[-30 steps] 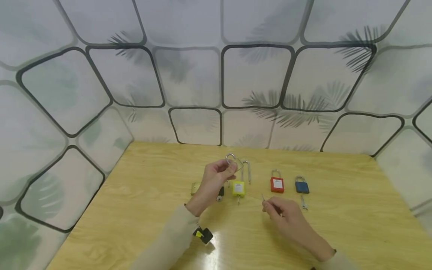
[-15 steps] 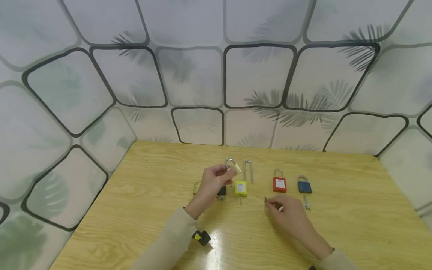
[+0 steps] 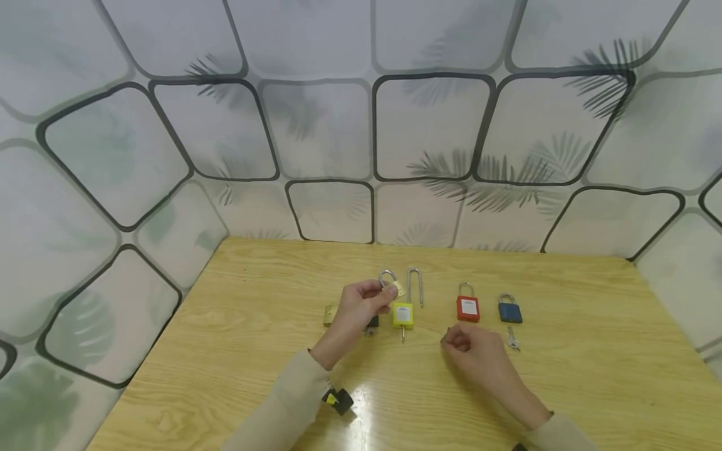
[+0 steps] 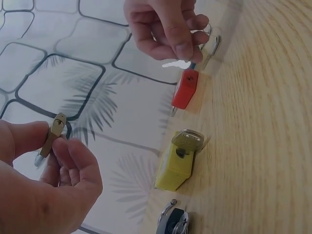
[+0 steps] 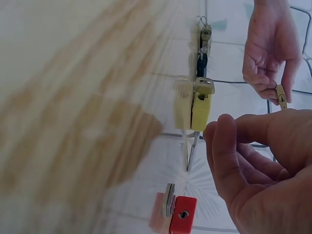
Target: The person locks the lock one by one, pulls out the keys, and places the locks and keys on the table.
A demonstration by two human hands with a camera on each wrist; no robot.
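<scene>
My left hand [image 3: 356, 310] grips a small brass padlock [image 3: 398, 288] above the table, its shackle unlatched and pointing up. In the left wrist view the keyhole end of the brass padlock [image 4: 57, 124] shows between thumb and fingers. My right hand [image 3: 479, 354] is low over the table, thumb and fingertips pinched on a small key, mostly hidden now. Between the hands lies a yellow padlock [image 3: 403, 315] with a key [image 4: 189, 140] in it and its long shackle [image 3: 415, 287] extended. Beyond my right hand is a red padlock [image 3: 468, 308].
A blue padlock [image 3: 510, 311] lies at the right, with a key [image 3: 512, 339] before it. Behind my left wrist are a brass padlock [image 3: 329, 314] and a black one [image 3: 373, 321], partly hidden. A black padlock [image 3: 340, 401] with a yellow part lies nearer. A key [image 5: 168, 200] shows beside the red padlock.
My left hand has turned the brass padlock so its body shows more and tilts to the right. The key in my right hand has sunk from sight between the fingertips.
</scene>
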